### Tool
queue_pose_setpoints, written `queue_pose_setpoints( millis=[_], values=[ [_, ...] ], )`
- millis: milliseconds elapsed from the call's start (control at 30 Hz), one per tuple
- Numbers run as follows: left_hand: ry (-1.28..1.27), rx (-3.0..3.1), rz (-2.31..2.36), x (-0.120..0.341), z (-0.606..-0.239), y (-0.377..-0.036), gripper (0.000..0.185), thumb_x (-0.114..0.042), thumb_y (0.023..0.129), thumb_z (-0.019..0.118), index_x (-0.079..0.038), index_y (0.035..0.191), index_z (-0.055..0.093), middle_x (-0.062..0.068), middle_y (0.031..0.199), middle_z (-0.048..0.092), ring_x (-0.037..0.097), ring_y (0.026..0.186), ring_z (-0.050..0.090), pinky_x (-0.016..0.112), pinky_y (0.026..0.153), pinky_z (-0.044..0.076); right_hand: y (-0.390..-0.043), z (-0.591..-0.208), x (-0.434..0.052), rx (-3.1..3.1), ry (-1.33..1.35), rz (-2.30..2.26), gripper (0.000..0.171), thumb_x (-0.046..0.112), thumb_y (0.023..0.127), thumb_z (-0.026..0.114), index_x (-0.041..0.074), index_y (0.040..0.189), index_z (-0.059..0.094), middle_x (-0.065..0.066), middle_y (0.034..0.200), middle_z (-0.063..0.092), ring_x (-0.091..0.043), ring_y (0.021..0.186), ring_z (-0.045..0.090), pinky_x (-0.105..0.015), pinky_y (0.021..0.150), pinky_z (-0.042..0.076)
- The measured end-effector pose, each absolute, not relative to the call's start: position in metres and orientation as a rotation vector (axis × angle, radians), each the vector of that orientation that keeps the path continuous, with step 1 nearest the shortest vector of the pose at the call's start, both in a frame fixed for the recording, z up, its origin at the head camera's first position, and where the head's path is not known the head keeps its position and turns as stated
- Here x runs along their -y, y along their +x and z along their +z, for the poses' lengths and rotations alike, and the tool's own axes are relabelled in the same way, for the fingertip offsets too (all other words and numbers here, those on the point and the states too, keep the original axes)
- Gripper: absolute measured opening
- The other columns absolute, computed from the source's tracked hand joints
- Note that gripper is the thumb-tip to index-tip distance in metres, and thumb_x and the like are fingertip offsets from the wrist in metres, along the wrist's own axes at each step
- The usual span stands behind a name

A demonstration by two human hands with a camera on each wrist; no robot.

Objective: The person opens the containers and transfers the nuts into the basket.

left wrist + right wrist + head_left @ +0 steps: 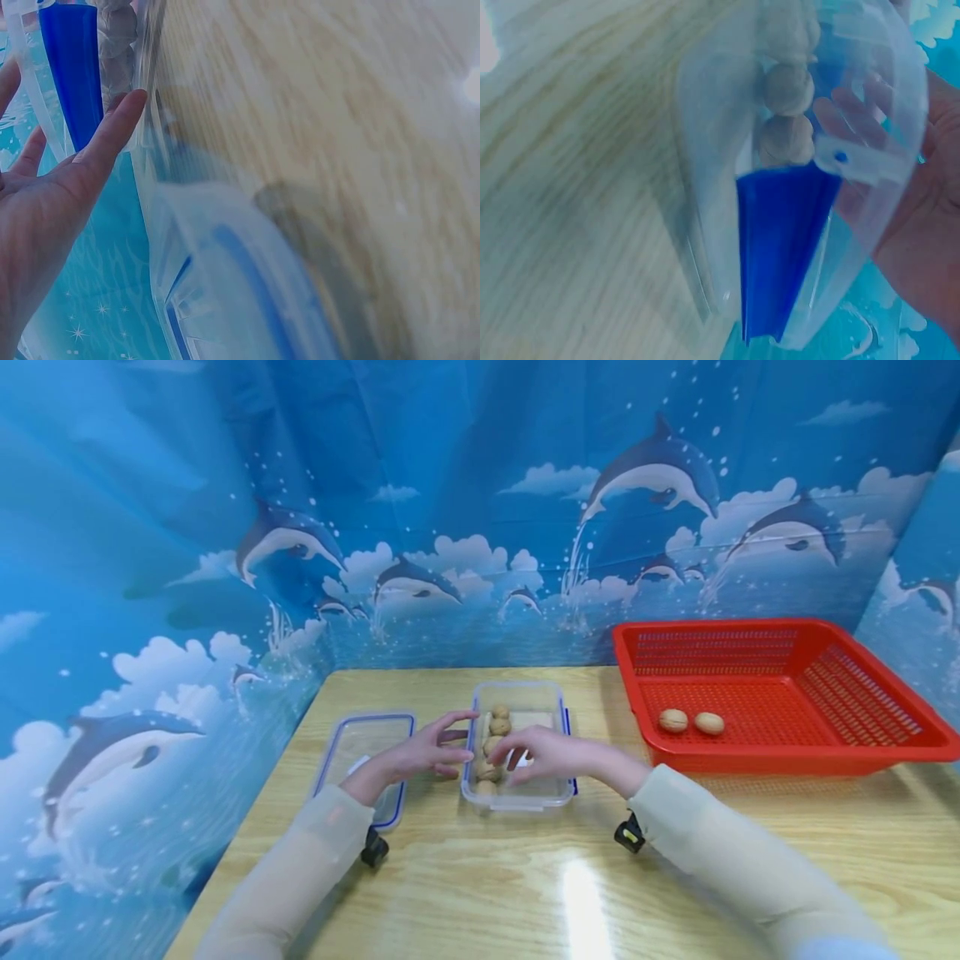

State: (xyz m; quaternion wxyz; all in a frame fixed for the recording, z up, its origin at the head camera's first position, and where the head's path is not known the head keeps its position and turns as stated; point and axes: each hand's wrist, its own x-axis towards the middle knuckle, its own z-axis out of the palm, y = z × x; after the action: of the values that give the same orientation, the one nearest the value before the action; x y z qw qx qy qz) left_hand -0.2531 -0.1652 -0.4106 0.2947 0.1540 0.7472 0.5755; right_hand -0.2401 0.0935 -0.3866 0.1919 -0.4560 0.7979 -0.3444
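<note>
A clear lidless container (555, 789) with blue clips stands on the table, with several walnuts (500, 727) in a row along its left side. My right hand (546, 752) reaches in over the container, fingers bent down beside the walnuts; no walnut shows between thumb and fingers. Through the clear wall in the right wrist view, walnuts (787, 90) line up close to the fingertips (825, 112). At the container's left side is my left hand (427, 750), its fingers spread by the wall. A blue clip (75, 75) shows beside it in the left wrist view.
A clear lid with a blue seal (397, 810) lies left of the container, partly under the left forearm. At the right stands a red plastic basket (750, 760) holding two walnuts (690, 722). A dolphin-print curtain (465, 485) hangs behind the wooden table (495, 885).
</note>
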Motion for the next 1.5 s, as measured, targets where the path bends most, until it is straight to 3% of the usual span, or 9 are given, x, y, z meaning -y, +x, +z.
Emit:
queue_pose_setpoints(
  millis=[100,233,667,900,1167,1500],
  values=[
    [0.417,-1.988,1.527,0.165,-0.411,-0.254,0.069,-0.008,0.096,0.06,-0.02,0.154,0.024,0.025,0.154,0.023,0.021,0.104,0.056,0.036,0.075,0.053,-0.239,-0.391,-0.09,-2.217,-1.33,-0.967,0.039,0.009,0.085,0.074,-0.004,0.121,0.062,-0.014,0.117,0.065,-0.025,0.098,0.065,-0.037,0.088,0.051],
    [0.42,-1.988,1.522,0.165,-0.412,-0.254,0.069,-0.008,0.096,0.06,-0.019,0.154,0.024,0.024,0.154,0.023,0.028,0.118,0.052,0.037,0.076,0.053,-0.239,-0.395,-0.085,-2.202,-1.357,-0.961,0.039,0.004,0.083,0.074,-0.005,0.12,0.063,-0.015,0.115,0.066,-0.024,0.096,0.066,-0.032,0.087,0.052],
    [0.425,-1.988,1.523,0.165,-0.411,-0.253,0.069,-0.008,0.097,0.059,-0.019,0.155,0.023,0.021,0.156,0.02,0.036,0.135,0.035,0.042,0.082,0.053,-0.235,-0.401,-0.074,-2.213,-1.256,-0.89,0.036,0.0,0.086,0.07,0.004,0.122,0.065,-0.005,0.114,0.066,-0.016,0.099,0.063,-0.031,0.088,0.051],
    [0.424,-1.989,1.524,0.164,-0.41,-0.253,0.069,-0.008,0.097,0.059,-0.018,0.155,0.023,0.021,0.156,0.02,0.036,0.133,0.038,0.041,0.08,0.053,-0.234,-0.403,-0.07,-2.185,-1.32,-0.886,0.036,0.001,0.087,0.069,0.002,0.122,0.065,-0.007,0.114,0.067,-0.012,0.099,0.062,-0.025,0.087,0.05],
    [0.413,-1.988,1.527,0.164,-0.408,-0.253,0.069,-0.008,0.097,0.059,-0.019,0.155,0.023,0.021,0.157,0.019,0.038,0.137,0.031,0.045,0.086,0.053,-0.236,-0.407,-0.069,-2.201,-1.268,-0.827,0.039,0.006,0.088,0.07,0.008,0.126,0.064,0.001,0.116,0.066,-0.006,0.098,0.059,-0.024,0.087,0.048],
    [0.392,-1.991,1.516,0.164,-0.408,-0.252,0.068,-0.008,0.097,0.058,-0.019,0.155,0.023,0.02,0.157,0.018,0.038,0.138,0.03,0.045,0.087,0.052,-0.236,-0.408,-0.069,-2.194,-1.267,-0.778,0.04,0.004,0.09,0.068,0.007,0.13,0.062,0.004,0.107,0.064,-0.007,0.092,0.058,-0.023,0.082,0.048]
  ],
)
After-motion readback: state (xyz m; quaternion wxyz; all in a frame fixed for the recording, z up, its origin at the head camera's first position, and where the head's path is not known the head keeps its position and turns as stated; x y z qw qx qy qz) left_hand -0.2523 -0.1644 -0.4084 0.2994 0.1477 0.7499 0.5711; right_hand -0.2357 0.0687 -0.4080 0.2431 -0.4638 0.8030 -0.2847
